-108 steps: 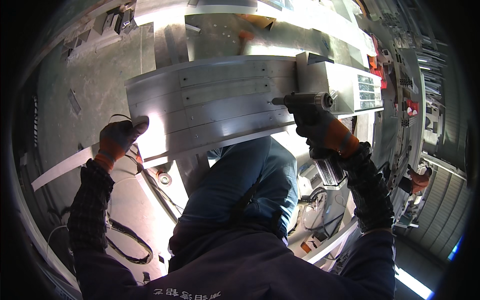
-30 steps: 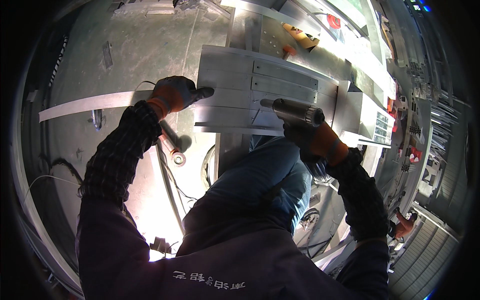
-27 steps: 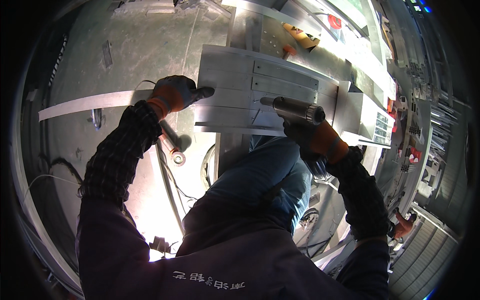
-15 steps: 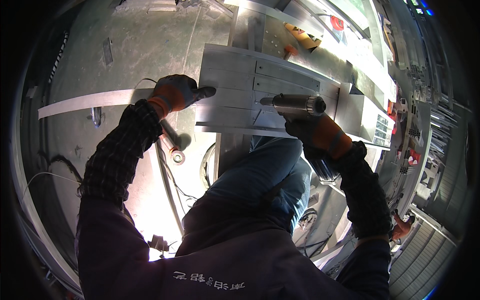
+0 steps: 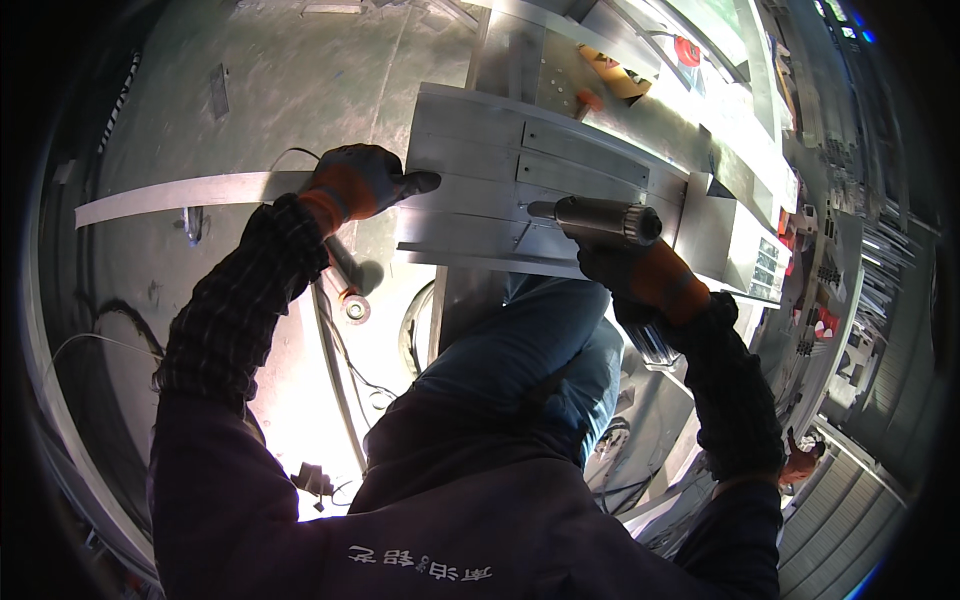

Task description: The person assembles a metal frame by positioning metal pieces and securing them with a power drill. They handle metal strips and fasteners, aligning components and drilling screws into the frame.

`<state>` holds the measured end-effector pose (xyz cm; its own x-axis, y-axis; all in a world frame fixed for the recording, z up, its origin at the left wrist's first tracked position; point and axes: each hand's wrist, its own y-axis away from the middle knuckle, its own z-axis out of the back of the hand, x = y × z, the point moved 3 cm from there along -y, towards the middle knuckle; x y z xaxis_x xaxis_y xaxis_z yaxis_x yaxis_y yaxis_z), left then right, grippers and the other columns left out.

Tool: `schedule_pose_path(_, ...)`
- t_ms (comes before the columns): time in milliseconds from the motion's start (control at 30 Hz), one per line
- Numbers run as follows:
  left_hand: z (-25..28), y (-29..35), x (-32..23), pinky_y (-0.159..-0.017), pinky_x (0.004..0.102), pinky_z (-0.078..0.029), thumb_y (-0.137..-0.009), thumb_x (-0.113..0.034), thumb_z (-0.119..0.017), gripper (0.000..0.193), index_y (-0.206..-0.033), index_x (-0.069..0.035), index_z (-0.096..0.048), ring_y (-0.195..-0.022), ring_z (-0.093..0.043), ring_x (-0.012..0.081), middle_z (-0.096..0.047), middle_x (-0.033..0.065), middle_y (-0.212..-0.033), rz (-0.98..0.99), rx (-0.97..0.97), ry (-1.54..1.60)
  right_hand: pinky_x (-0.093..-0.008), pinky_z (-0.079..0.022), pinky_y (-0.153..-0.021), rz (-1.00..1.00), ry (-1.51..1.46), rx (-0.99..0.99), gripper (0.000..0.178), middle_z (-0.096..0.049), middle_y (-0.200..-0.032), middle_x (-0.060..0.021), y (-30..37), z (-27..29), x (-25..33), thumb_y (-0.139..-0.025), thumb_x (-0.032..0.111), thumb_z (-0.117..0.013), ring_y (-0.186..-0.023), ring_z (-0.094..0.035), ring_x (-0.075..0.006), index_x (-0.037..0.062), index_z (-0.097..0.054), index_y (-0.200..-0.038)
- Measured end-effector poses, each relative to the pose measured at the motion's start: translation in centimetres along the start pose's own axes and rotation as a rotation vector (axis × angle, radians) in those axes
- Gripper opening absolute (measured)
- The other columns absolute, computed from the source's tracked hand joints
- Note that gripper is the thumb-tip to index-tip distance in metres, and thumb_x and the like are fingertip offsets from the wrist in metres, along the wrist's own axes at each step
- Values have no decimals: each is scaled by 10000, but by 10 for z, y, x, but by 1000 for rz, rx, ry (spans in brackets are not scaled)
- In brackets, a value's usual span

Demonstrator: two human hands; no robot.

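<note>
Head view: the right hand (image 5: pixel 650 268), in a dark glove with an orange cuff, is wrapped firmly around the handle of a pistol-shaped tool (image 5: pixel 605 218), whose thick grey barrel points left over a metal panel (image 5: pixel 455 215). The tool's narrow nose sits right by the panel's face, near one of its lengthwise seams; whether it touches cannot be told. The panel lies crosswise in front of the person's jean-clad legs (image 5: pixel 500 350), over a metal beam (image 5: pixel 468 300). Two flat strips (image 5: pixel 585 151) with dark holes lie along its far half, and a box-shaped metal section (image 5: pixel 708 232) stands at its right end. The left hand (image 5: pixel 355 185), gloved alike, is at the panel's left edge, its thumb stretched out onto the top face; its other fingers are bunched, and I cannot tell whether they close on the edge. A long pale strip (image 5: pixel 170 197) runs leftward from beside that hand. Below it, a tool with a round head (image 5: pixel 354 307) lies on the floor.
</note>
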<state>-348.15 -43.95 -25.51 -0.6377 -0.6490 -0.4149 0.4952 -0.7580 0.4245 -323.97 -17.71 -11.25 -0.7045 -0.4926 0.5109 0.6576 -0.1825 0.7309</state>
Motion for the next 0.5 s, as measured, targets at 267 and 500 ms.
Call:
schedule_pose_path(267, -4, -4, 3, -796, 509, -572, -933, -904, -426, 900, -810, -92, -792, -762, -726, 367, -746, 143, -767, 41, 96, -29, -338, -572, -770, 144, -18, -28, 343, -723, -973, -81, -3, 5, 2, -930, 144, -748, -843, -667, -173, 33, -684, -1248)
schedule_pose_path(500, 1, -1, 0, -798, 507, -567, -932, -910, -413, 903, -812, -99, -792, -764, -724, 353, -744, 133, -765, 36, 66, -33, -353, -573, -762, 103, 88, 4, 317, -711, -948, -87, -4, 11, 15, -914, 119, -730, -836, -668, -190, 36, -681, -1217)
